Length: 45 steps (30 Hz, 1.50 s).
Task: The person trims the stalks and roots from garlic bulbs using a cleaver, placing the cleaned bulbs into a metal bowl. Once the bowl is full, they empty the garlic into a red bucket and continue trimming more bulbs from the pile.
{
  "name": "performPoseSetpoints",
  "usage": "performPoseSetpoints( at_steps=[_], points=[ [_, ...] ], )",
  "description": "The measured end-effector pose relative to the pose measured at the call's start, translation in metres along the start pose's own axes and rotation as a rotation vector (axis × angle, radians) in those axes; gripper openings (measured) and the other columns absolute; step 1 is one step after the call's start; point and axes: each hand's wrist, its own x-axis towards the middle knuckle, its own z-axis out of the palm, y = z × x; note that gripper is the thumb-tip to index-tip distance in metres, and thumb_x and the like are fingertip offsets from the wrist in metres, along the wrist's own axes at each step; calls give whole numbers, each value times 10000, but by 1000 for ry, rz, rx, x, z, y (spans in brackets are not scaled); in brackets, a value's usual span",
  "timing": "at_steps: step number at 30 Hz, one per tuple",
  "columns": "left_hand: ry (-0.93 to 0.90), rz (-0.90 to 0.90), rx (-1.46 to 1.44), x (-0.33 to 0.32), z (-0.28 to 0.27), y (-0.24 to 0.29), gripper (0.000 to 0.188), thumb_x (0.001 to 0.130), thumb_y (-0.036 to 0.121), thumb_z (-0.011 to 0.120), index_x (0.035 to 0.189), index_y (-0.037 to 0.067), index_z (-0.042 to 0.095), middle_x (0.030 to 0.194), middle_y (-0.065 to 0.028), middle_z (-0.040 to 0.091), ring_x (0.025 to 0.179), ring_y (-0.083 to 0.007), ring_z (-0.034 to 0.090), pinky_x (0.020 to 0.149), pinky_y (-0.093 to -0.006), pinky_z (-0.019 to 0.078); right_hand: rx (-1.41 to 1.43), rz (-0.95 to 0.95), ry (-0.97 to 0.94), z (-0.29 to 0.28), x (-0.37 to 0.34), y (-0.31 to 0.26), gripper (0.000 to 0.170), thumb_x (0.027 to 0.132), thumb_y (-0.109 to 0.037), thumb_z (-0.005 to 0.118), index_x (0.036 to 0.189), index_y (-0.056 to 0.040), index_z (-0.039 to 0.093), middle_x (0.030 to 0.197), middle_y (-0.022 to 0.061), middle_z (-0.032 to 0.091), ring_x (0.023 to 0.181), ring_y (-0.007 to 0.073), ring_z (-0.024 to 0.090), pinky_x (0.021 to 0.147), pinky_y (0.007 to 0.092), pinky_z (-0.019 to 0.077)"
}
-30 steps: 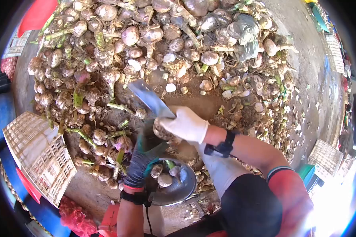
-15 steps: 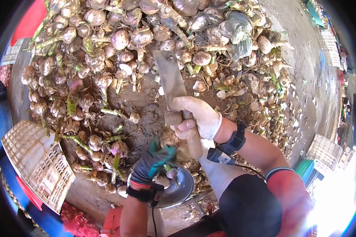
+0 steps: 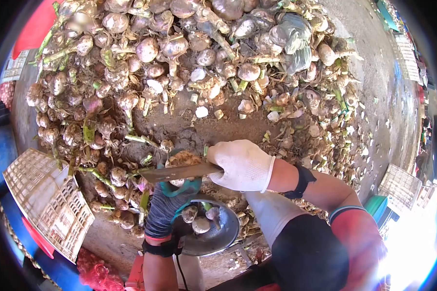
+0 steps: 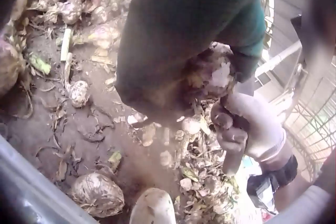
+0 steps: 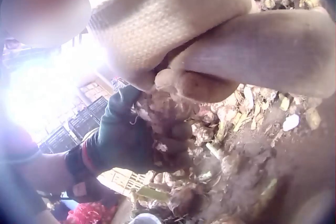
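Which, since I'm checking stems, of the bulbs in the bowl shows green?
The rightmost bulb in the head view, with a green stem; left bulb and middle bulb show none.

In the head view, the lower right is bleached by white glare, and the edges are bowed and blackened. In the left wrist view, the left hand (image 4: 184,40) is dimmed by shadow and softened by blur. The right wrist view is flooded by glare at left.
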Motion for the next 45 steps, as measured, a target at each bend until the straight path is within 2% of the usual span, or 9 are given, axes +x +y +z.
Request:
performPoseSetpoints(
  at_steps=[5, 11, 24, 32, 33, 37, 39, 40, 45],
  points=[
    [122, 556, 1181, -5, -7, -16, 438, 902, 155, 603, 1266, 4, 411, 1115, -116, 584, 964, -180, 583, 824, -316, 497, -41, -54, 56, -2, -3, -9, 203, 707, -227, 648, 771, -59, 554, 742, 145, 575, 703, 354, 604, 614, 449, 499],
    [256, 59, -52, -20, 30, 22, 525, 788, 208, 740, 1185, -7, 473, 1007, -129, 588, 913, -190, 595, 784, -337, 506, -29, -33, -9, 7, -7, -8, 208, 772, -237, 616, 854, -51, 573, 818, 163, 618, 795, 349, 632, 698, 450, 511],
    [282, 671, 947, -27, 13, -7, 269, 856, 88, 559, 1115, 21, 584, 992, -134, 614, 853, -261, 606, 720, -351, 503, -21, -170, 164, 36, 8, 5, 232, 756, -290, 634, 781, -69, 569, 758, 134, 586, 706, 347, 612, 612, 445, 494],
    [369, 78, 68, -55, 1, -16, 628, 832, 731, 375, 832, 114, 493, 641, 25, 382, 514, -95, 339, 437, -268, 270, 4, -354, 120, 48, 33, -10, 235, 771, -303, 617, 798, -73, 582, 762, 122, 603, 700, 338, 628, 604, 437, 509],
    [9, 181, -364, -62, -25, -27, 355, 946, 326, 467, 1095, 19, 565, 946, -94, 622, 769, -205, 614, 631, -313, 510, 19, -378, 120, 50, 36, -12, 228, 774, -297, 611, 799, -72, 583, 760, 122, 603, 693, 338, 628, 605, 435, 512],
    [99, -61, -878, -96, 1, 8, 492, 874, 412, 582, 1150, 9, 533, 1001, -141, 620, 852, -248, 627, 715, -340, 530, -88, 17, 35, 55, 49, 30, 239, 803, -286, 577, 761, -50, 587, 704, 163, 599, 669, 363, 611, 611, 441, 503],
    [-210, 668, 499, -89, 14, 27, 676, 762, 466, 711, 1193, -16, 514, 1027, -189, 613, 920, -291, 631, 814, -380, 523, -97, 32, 119, 52, 46, 36, 245, 816, -274, 571, 740, -42, 584, 692, 172, 596, 661, 372, 603, 606, 444, 497],
    [-675, 284, 283, -67, 16, 93, 812, 665, 495, 783, 1236, -10, 502, 1049, -205, 608, 990, -299, 617, 897, -387, 487, 23, 11, 237, 47, 41, 29, 249, 823, -264, 570, 729, -34, 581, 694, 182, 590, 657, 385, 594, 596, 448, 486],
    [-390, -195, 1118, -64, 5, 64, 544, 794, 476, 644, 1121, 47, 572, 958, -171, 638, 883, -304, 615, 766, -408, 470, 104, 11, 349, 44, 41, 29, 224, 811, -220, 607, 737, -14, 563, 679, 218, 558, 664, 418, 569, 585, 452, 453]
  ],
)
